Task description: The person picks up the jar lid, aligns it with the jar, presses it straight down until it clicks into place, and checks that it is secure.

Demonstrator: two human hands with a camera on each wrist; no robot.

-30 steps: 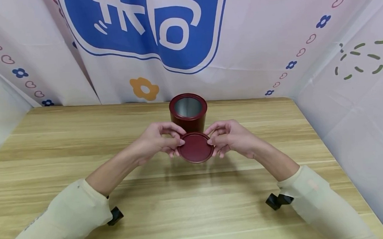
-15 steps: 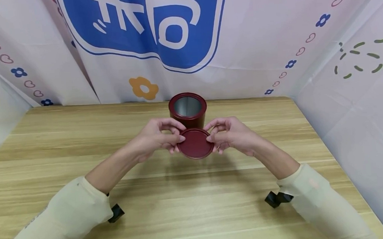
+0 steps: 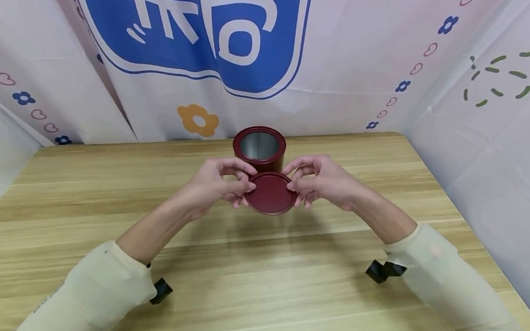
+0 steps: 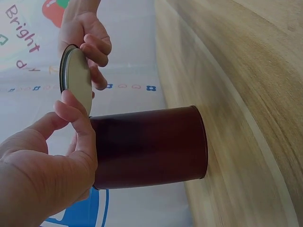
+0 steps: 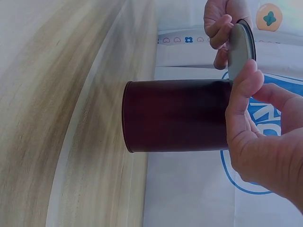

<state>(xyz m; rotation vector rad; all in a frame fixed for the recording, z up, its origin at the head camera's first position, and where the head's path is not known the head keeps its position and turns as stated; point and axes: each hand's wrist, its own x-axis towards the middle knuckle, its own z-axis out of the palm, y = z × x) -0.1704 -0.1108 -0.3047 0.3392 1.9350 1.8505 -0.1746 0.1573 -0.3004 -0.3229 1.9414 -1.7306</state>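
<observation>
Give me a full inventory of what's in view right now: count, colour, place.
Can: one, dark red with silvery inside, upright on the table near its back edge, open.
Lid: one, dark red above, pale grey beneath, held off the can on its near side.
Table: one, light wood, under the can.
Cloth: pieces uncertain, white with prints, behind and beside the table.
Devices: two, black, one by each cuff.
Sleeves: two, cream, on the forearms.
Left hand: one, bare, pinching lid's left edge.
Right hand: one, bare, pinching lid's right edge.

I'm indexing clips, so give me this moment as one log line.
left hand: pinches lid | right hand: pinches lid | can: upright, uncovered, on table
</observation>
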